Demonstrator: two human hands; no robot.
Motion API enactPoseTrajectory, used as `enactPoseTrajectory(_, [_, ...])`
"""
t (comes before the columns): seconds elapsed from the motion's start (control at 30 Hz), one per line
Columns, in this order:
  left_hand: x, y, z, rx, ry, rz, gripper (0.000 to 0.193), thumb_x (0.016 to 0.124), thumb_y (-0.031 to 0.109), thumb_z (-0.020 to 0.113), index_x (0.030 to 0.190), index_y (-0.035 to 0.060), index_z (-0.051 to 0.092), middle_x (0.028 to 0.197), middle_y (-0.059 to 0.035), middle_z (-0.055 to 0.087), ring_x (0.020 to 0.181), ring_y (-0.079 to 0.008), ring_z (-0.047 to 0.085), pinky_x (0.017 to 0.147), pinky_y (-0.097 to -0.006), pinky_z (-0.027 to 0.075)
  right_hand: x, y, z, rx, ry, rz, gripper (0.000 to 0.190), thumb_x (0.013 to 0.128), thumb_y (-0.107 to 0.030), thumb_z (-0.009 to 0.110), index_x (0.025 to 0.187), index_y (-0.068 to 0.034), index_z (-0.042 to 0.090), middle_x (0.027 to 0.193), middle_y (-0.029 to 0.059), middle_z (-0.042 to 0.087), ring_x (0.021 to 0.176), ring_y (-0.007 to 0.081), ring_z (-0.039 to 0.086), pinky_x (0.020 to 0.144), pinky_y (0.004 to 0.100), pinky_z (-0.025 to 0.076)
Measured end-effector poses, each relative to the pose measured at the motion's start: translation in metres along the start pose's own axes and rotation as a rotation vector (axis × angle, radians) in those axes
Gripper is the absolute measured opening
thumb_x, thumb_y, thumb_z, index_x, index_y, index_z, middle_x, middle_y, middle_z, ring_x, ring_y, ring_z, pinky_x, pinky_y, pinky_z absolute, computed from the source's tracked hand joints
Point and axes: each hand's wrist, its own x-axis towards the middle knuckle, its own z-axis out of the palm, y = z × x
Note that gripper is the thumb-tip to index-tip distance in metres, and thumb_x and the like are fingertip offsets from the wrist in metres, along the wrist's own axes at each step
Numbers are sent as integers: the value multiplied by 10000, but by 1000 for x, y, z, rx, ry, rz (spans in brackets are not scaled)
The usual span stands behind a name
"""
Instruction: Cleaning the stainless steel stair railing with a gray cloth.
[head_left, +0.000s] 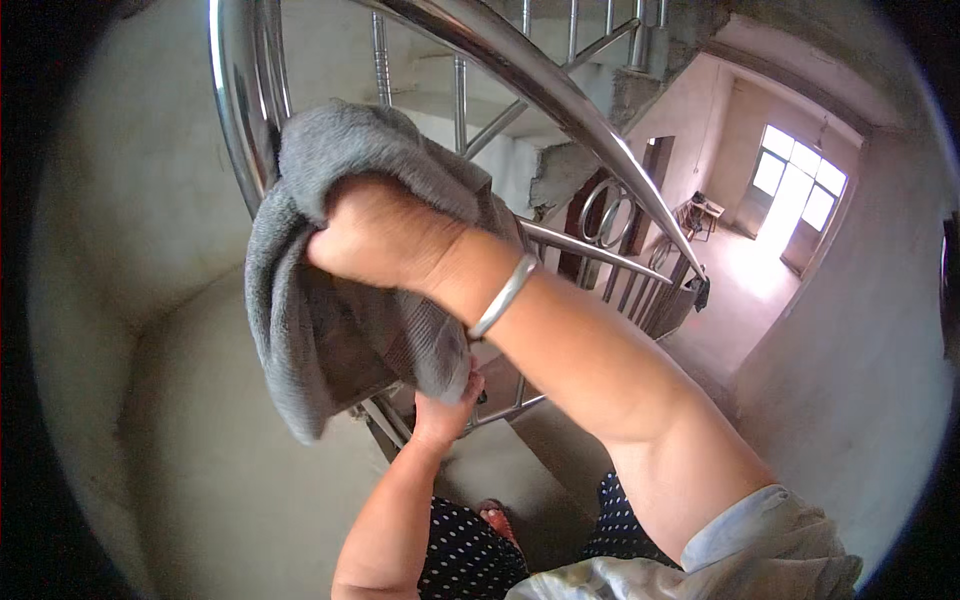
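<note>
A grey towel (352, 142) hangs in folds from my right hand (382, 232), which is closed around it. The cloth lies against the curved stainless steel newel tube (238, 105) at the stair turn. Part of that tube and my right fingertips are hidden behind the fabric. Below the towel's lower edge, my left hand (448, 409) is raised beside the railing's lower part. The towel covers some of its fingers, so I cannot tell whether it grips anything.
A polished steel handrail (555, 90) slopes down to the right above balusters and steel rings (606, 212). Concrete steps (495, 457) descend under me. At the bottom are a small table (705, 206) and a bright glazed doorway (799, 176). A dark bag (700, 291) hangs on the rail's end.
</note>
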Motion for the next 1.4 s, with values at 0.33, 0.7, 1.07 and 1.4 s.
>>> enactPoseTrajectory(0.33, [14,31,1,-401,48,-154,434,749,6,590,1170,37,490,1152,-56,537,1017,-176,518,864,-298,419,-166,29,-21,-409,-66,238,269,775,-206,532,986,-40,548,1051,216,540,994,372,505,856,486,366])
enactPoseTrajectory(0.7, [8,25,-4,-271,274,-224,442,759,-41,535,1188,43,471,1071,-51,572,896,-165,560,750,-281,456,-219,25,19,344,174,796,408,706,-101,625,1083,4,509,1091,206,546,1029,336,509,882,373,393])
enactPoseTrajectory(1.07, [29,37,-23,759,-279,46,329,762,194,610,1051,36,596,1098,-189,571,1041,-322,531,883,-352,422,-308,59,79,107,-8,855,398,882,-221,454,1226,-27,416,1290,142,426,1208,269,366,1025,340,269])
enactPoseTrajectory(1.4, [4,0,-9,796,-819,-246,532,758,398,621,1056,-38,560,1028,-226,595,982,-361,561,854,-392,430,-402,13,91,570,-89,1368,381,800,-163,597,1149,-34,512,1148,101,556,1032,246,544,899,370,435])
